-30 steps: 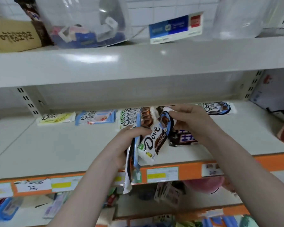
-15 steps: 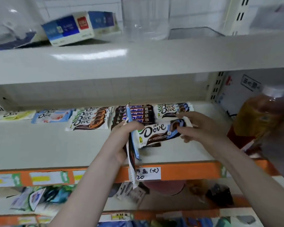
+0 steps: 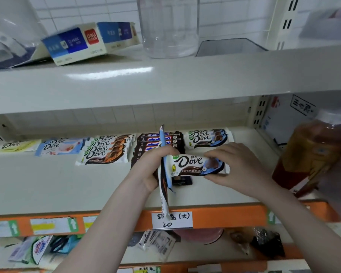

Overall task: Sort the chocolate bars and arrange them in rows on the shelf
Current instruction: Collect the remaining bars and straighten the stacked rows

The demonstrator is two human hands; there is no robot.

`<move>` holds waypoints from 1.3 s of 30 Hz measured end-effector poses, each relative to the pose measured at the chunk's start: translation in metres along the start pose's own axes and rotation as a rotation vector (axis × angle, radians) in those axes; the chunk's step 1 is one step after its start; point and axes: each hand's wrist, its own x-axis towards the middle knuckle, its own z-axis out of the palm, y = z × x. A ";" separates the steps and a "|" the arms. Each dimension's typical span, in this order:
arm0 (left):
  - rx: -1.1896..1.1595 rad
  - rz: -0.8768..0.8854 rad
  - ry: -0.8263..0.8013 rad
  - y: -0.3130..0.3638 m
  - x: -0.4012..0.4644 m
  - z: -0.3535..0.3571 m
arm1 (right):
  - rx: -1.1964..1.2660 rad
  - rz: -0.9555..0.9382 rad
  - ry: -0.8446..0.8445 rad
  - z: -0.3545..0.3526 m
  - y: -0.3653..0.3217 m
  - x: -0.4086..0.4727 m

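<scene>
Dove bar (image 3: 193, 164) pinched at its right end in my right hand (image 3: 231, 166), long axis lying left-right; its matching row (image 3: 207, 137) sits just behind, so back it goes. Left hand (image 3: 152, 170) grips upright spare bars (image 3: 163, 174).

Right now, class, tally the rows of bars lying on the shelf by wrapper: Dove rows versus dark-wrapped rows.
Dove rows: 4 (yellow, pink, orange, blue)
Dark-wrapped rows: 1
Total: 5
</scene>
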 end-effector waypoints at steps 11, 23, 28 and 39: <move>-0.310 0.072 0.049 0.009 0.022 -0.036 | -0.427 0.220 -0.067 0.020 0.037 0.030; -0.330 0.013 -0.005 0.008 0.029 -0.037 | -0.293 0.258 -0.256 0.020 0.063 0.061; -0.326 0.000 -0.015 0.008 0.032 -0.040 | -0.462 0.161 -0.258 0.023 0.069 0.066; -0.347 0.016 -0.033 0.008 0.036 -0.040 | -0.497 0.160 -0.227 0.028 0.074 0.064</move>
